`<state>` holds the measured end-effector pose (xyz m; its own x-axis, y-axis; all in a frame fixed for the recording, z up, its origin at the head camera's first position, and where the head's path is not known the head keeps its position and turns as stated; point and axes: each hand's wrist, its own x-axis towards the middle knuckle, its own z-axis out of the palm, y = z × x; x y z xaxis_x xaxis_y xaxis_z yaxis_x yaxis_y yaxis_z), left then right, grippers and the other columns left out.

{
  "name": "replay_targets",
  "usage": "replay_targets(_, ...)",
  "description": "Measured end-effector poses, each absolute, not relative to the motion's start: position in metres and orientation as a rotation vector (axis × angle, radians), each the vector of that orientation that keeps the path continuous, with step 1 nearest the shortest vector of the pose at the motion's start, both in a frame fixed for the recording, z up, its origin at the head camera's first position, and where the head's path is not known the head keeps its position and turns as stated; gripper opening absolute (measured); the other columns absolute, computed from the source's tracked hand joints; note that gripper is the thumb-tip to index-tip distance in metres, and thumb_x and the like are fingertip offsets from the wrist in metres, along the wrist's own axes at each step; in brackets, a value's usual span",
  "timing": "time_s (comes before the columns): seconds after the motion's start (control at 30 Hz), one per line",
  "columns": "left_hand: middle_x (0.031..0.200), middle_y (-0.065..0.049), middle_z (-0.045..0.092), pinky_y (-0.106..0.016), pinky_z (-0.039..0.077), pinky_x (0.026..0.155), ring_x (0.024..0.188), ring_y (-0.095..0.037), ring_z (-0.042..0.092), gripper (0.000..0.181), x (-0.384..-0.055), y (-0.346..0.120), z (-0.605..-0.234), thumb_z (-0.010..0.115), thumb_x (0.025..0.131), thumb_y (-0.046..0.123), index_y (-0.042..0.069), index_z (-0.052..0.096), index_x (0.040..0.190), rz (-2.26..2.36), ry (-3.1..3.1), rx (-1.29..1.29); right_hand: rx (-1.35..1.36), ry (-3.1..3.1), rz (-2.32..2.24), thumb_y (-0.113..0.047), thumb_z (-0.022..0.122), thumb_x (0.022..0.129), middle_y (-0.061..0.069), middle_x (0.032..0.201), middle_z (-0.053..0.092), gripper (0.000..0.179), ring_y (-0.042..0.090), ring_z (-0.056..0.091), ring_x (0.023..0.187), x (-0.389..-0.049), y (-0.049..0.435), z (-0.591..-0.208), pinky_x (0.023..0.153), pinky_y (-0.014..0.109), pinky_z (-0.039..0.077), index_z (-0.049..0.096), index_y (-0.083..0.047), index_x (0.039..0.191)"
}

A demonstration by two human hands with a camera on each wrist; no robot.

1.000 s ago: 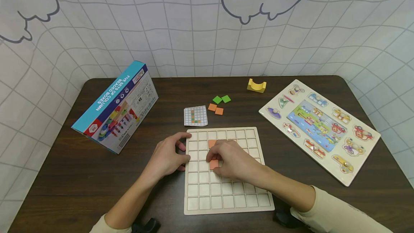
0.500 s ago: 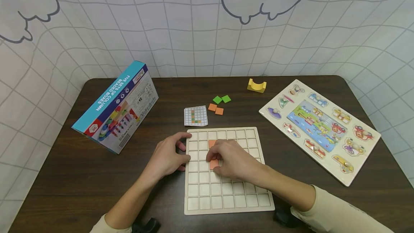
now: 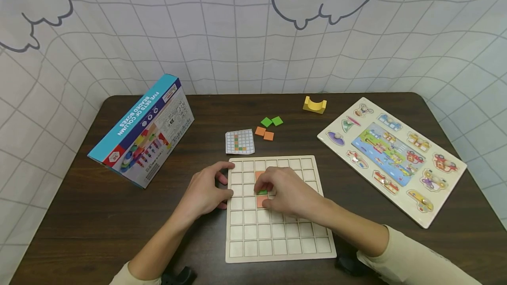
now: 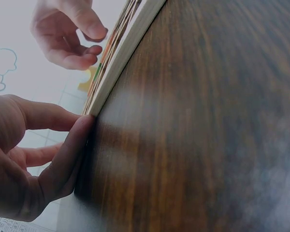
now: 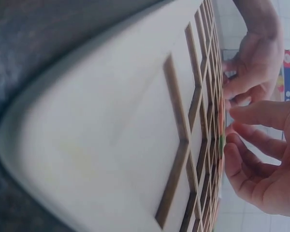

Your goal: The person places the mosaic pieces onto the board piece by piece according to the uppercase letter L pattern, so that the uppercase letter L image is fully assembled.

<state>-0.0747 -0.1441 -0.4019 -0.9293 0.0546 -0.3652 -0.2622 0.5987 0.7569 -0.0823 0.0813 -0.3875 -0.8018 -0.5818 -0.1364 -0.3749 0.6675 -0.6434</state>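
Observation:
My left hand [image 3: 206,190] holds the left edge of a pale wooden grid board [image 3: 245,255], with thumb and index finger at its rim; the left wrist view shows two fingertips meeting at that edge. My right hand [image 3: 287,190] is just above the board, its bent fingers apart and nothing visible between them. Below its fingertips, a green square tile [image 3: 262,192] sits in a cell, partly hidden. One orange tile [image 3: 261,201] lies in the cell nearer me; another orange tile [image 3: 259,174] is partly covered beyond the hand.
Past the board lie a pattern card [image 3: 239,141], two loose green tiles [image 3: 266,122] and two orange tiles [image 3: 268,136]. A yellow curved block [image 3: 314,105] stands at the back. A toy box [image 3: 146,131] is at left, a picture puzzle board [image 3: 392,157] at right.
My right hand has lifted slightly and its fingers have parted, uncovering the green tile between the orange ones. The left hand has stayed at the board's edge.

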Motion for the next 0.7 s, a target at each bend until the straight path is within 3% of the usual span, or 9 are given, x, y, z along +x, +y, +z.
replay_targets(0.37, 0.106, -0.013, 0.059, -0.031, 0.062, 0.050, 0.056, -0.019, 0.065, 0.064, -0.075, -0.144, -0.402, 0.078, 0.082, -0.002, 0.020, 0.062, 0.140, 1.246, 2.470, -0.184, -0.720, 2.559, -0.911, -0.007, 0.086, 0.078, -0.004, 0.093, 0.071, 0.022, 0.015, 0.063, 0.086, -0.090, 0.085, -0.386, 0.079, 0.029, 0.054, 0.077, -0.015, 0.096)
replay_targets(0.7, 0.106, -0.013, 0.059, -0.031, 0.062, 0.050, 0.057, -0.020, 0.065, 0.066, -0.075, -0.143, -0.402, 0.080, 0.081, -0.001, 0.021, 0.062, 0.140, 1.242, 2.474, -0.200, -0.722, 2.585, -0.917, -0.005, 0.083, 0.081, -0.002, 0.090, 0.071, 0.020, 0.017, 0.061, 0.084, -0.107, 0.093, -0.385, 0.071, 0.025, 0.052, 0.078, -0.014, 0.097)
